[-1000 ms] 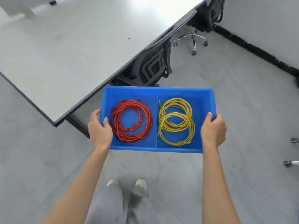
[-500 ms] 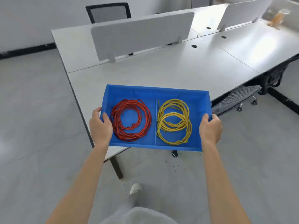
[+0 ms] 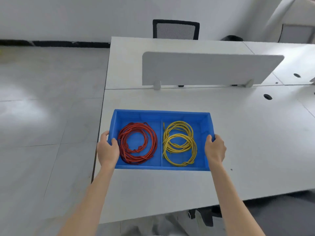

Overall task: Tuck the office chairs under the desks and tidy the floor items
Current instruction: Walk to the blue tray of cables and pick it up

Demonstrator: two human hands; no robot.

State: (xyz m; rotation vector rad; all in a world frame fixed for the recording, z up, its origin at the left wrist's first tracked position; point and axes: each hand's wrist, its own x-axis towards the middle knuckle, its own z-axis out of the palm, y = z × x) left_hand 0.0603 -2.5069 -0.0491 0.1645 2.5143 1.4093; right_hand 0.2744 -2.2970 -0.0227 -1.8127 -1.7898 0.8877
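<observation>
I hold a blue two-compartment bin (image 3: 162, 114) over the near left part of a white desk (image 3: 238, 133). My left hand (image 3: 107, 150) grips its left wall and my right hand (image 3: 215, 149) grips its right wall. A coil of red cable (image 3: 137, 143) lies in the left compartment and yellow cable coils (image 3: 179, 144) lie in the right one. Whether the bin rests on the desk or hovers just above it cannot be told. A black mesh office chair (image 3: 176, 29) stands behind the far desk, its back showing above the desk edge.
A grey privacy divider (image 3: 211, 68) stands across the desk beyond the bin. Round cable holes (image 3: 267, 96) sit at the right. Grey tiled floor (image 3: 42, 125) spreads to the left. A dark chair base (image 3: 202, 217) shows under the desk's near edge.
I have turned and stepped up to the desk; the bin, held over the floor a second ago, is now over the desktop. Both hands keep the same grip.
</observation>
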